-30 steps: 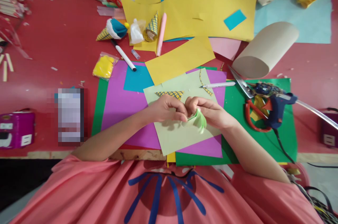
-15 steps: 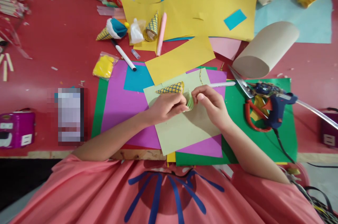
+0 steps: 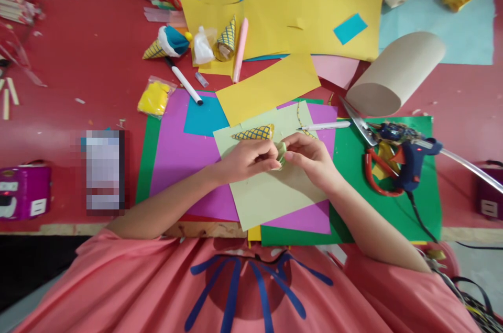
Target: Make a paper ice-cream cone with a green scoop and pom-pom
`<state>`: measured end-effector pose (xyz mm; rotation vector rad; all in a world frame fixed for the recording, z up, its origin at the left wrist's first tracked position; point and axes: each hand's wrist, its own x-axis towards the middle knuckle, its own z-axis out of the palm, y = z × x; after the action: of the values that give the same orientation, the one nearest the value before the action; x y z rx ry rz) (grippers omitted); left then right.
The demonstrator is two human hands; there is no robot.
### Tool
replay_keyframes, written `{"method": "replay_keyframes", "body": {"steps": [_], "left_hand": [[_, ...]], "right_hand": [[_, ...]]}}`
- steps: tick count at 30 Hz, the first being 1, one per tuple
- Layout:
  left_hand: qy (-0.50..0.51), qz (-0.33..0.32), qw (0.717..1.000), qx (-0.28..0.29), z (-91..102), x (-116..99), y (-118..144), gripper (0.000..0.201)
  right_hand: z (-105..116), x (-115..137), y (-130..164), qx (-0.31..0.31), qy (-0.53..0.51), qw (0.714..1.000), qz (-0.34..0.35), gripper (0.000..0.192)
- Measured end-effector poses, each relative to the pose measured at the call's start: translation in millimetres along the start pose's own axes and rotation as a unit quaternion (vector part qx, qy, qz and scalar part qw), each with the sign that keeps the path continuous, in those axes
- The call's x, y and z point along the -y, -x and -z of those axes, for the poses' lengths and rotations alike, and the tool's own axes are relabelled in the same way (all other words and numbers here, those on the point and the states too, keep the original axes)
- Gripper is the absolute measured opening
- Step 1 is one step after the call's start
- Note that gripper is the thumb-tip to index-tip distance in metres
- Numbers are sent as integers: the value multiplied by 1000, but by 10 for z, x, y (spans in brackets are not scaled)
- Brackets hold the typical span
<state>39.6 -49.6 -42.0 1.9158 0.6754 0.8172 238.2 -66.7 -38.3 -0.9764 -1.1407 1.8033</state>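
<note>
My left hand point(image 3: 245, 159) and my right hand point(image 3: 310, 157) meet over a pale green sheet point(image 3: 271, 194), pinching a small rolled piece of green paper point(image 3: 281, 152) between their fingertips. A yellow paper cone with a blue grid pattern point(image 3: 253, 133) lies just above my left hand, its wide end by the green roll. The pale green sheet rests on purple paper point(image 3: 176, 152) and dark green paper point(image 3: 353, 165). A white pen point(image 3: 324, 125) lies just beyond my right hand.
A blue glue gun point(image 3: 411, 157) and red-handled scissors point(image 3: 373, 165) lie at the right on the green paper. A cardboard tube point(image 3: 395, 74), yellow sheets point(image 3: 310, 3), finished paper cones point(image 3: 167, 44), a marker point(image 3: 184, 84) and a yellow bag point(image 3: 154, 98) lie farther back.
The hands lifted the green paper up from the lower sheet toward the patterned cone, rolling it smaller. The cone now stands rounded beside my left hand instead of lying flat.
</note>
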Motion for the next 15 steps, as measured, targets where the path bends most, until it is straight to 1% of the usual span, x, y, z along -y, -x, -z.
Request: {"method": "replay_keyframes", "body": {"steps": [3, 9, 12, 15], "left_hand": [[30, 22, 999, 7, 12, 0, 6, 31], [86, 56, 995, -7, 11, -11, 8, 34], [124, 89, 988, 4, 17, -27, 5, 39], [139, 115, 983, 18, 23, -41, -4, 41]], "right_hand": [[9, -11, -3, -3, -6, 1000, -2, 15], [23, -27, 1, -7, -20, 1000, 3, 14], [31, -32, 7, -6, -13, 1000, 5, 13], [29, -29, 5, -7, -6, 1000, 4, 15]]}}
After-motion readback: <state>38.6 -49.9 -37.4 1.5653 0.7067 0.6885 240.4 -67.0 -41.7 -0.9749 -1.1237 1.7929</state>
